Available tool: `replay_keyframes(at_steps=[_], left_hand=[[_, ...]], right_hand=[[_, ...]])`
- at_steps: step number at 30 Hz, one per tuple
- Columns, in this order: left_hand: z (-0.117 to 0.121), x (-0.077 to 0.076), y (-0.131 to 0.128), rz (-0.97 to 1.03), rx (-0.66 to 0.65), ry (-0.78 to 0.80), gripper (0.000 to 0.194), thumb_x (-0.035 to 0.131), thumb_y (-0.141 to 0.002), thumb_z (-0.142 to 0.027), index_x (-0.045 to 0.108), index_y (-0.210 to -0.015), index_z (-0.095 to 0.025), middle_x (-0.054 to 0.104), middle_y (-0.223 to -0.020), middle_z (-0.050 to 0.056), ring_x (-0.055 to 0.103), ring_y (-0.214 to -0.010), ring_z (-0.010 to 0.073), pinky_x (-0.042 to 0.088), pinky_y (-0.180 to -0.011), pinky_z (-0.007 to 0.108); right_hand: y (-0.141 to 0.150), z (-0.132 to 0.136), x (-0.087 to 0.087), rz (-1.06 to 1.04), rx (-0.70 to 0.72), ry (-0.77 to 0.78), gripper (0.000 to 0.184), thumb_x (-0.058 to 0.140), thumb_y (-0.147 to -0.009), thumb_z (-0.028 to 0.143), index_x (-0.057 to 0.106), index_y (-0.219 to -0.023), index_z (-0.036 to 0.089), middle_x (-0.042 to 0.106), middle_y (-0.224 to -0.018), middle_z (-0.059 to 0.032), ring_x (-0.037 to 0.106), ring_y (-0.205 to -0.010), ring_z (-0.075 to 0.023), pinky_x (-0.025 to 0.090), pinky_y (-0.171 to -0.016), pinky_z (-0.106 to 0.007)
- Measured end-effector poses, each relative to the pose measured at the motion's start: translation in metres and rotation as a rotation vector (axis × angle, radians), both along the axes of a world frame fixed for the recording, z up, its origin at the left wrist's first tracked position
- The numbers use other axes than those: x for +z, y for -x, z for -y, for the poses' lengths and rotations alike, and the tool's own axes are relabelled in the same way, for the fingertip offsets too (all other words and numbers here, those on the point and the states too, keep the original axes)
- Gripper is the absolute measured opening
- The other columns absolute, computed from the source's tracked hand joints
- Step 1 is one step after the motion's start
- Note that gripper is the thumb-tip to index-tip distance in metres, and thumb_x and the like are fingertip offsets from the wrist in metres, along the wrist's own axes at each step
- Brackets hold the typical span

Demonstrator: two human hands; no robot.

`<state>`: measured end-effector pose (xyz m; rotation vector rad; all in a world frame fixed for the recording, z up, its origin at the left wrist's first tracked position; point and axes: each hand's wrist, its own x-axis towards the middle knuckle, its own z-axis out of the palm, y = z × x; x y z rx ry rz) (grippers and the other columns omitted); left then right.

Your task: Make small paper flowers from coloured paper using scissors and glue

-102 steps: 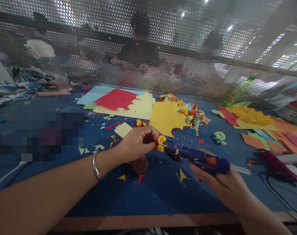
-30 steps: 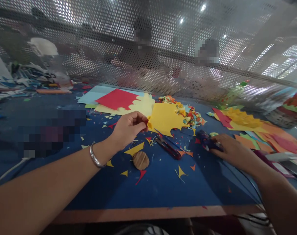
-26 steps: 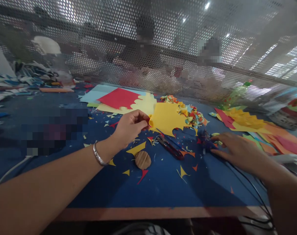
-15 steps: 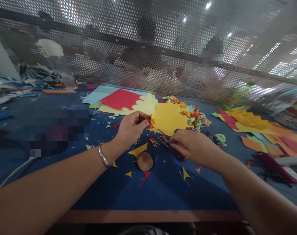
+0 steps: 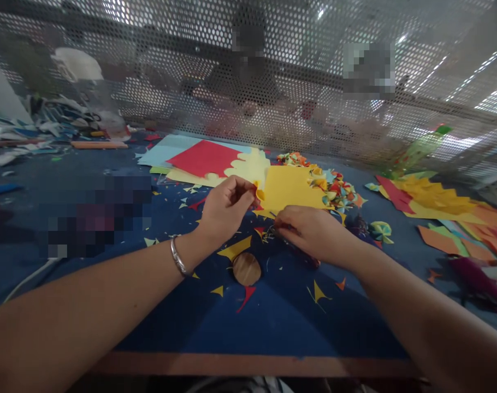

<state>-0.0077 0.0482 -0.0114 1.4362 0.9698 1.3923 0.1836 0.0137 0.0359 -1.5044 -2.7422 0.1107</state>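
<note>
My left hand (image 5: 227, 212), with a silver bracelet at the wrist, pinches a small curled yellow paper piece (image 5: 259, 192) at the left edge of a square yellow paper sheet (image 5: 293, 188). The fingers of my right hand (image 5: 314, 232) are curled down close to the tabletop, just below that sheet. Whatever lies between those fingertips is hidden. Under the right palm a bit of a dark red scissors handle (image 5: 314, 263) shows; the hand covers the rest. A round wooden disc (image 5: 247, 269) lies nearer me, with a yellow paper scrap (image 5: 235, 249) touching its upper edge.
Red paper (image 5: 203, 162) and light blue paper (image 5: 162, 150) lie at the back. Small folded paper pieces (image 5: 341, 191) are heaped right of the yellow sheet. A perforated metal screen (image 5: 170, 93) closes the far side, with people behind it. A green-capped bottle (image 5: 420, 150) stands right.
My right hand has shifted left and lower over the scissors, whose blades showed before and are now covered. The left hand still holds the yellow piece. The view has tilted slightly.
</note>
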Motion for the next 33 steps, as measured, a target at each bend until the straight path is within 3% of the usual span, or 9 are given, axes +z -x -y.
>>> replay_keyframes(at_steps=[7, 12, 20, 25, 29, 33], left_hand=[[-0.011, 0.005, 0.005, 0.225, 0.113, 0.052, 0.004, 0.058, -0.078, -0.013, 0.056, -0.079, -0.017, 0.064, -0.068, -0.001, 0.063, -0.062, 0.0079, 0.051, -0.063, 0.021], [-0.012, 0.005, 0.004, 0.252, 0.102, 0.069, 0.006, 0.056, -0.080, -0.011, 0.056, -0.079, -0.017, 0.064, -0.069, -0.001, 0.063, -0.061, 0.0072, 0.050, -0.059, 0.019], [-0.015, -0.002, 0.005, 0.165, 0.045, 0.067, 0.005, 0.061, -0.082, -0.014, 0.057, -0.082, -0.018, 0.063, -0.074, 0.000, 0.063, -0.063, 0.0072, 0.049, -0.058, 0.019], [-0.021, -0.002, 0.009, 0.223, 0.130, 0.065, 0.005, 0.059, -0.084, -0.014, 0.057, -0.084, -0.018, 0.064, -0.082, 0.001, 0.062, -0.062, 0.0063, 0.049, -0.057, 0.019], [-0.020, -0.003, 0.010, 0.100, 0.126, 0.030, 0.004, 0.062, -0.083, -0.019, 0.058, -0.085, -0.018, 0.064, -0.082, 0.002, 0.060, -0.064, 0.0076, 0.048, -0.057, 0.020], [-0.017, -0.004, 0.014, -0.301, 0.028, -0.091, 0.009, 0.062, -0.082, -0.025, 0.064, -0.087, -0.017, 0.066, -0.080, 0.003, 0.057, -0.066, 0.0100, 0.046, -0.058, 0.023]], right_hand=[[-0.006, -0.010, -0.005, -0.173, -0.025, -0.059, 0.017, 0.053, -0.090, 0.017, 0.069, -0.095, 0.016, 0.069, -0.092, -0.0054, 0.062, -0.081, -0.0159, 0.044, -0.073, -0.027], [-0.024, -0.009, -0.007, -0.290, -0.038, -0.089, 0.012, 0.057, -0.087, 0.017, 0.068, -0.089, 0.017, 0.068, -0.086, -0.0038, 0.061, -0.074, -0.0138, 0.044, -0.069, -0.025], [-0.034, -0.004, -0.006, -0.251, -0.040, -0.064, 0.013, 0.055, -0.087, 0.021, 0.068, -0.089, 0.018, 0.068, -0.085, -0.0040, 0.062, -0.075, -0.0150, 0.043, -0.070, -0.026], [-0.045, -0.004, -0.001, -0.206, -0.127, -0.030, 0.012, 0.056, -0.085, 0.022, 0.068, -0.086, 0.018, 0.069, -0.082, -0.0025, 0.061, -0.070, -0.0134, 0.042, -0.065, -0.025], [-0.052, -0.004, 0.000, -0.186, -0.146, 0.003, 0.015, 0.056, -0.085, 0.025, 0.069, -0.086, 0.019, 0.070, -0.081, -0.0030, 0.061, -0.069, -0.0142, 0.043, -0.064, -0.027], [-0.055, -0.002, 0.002, -0.168, -0.144, 0.020, 0.017, 0.055, -0.086, 0.028, 0.070, -0.088, 0.019, 0.070, -0.080, -0.0034, 0.061, -0.068, -0.0150, 0.042, -0.063, -0.028]])
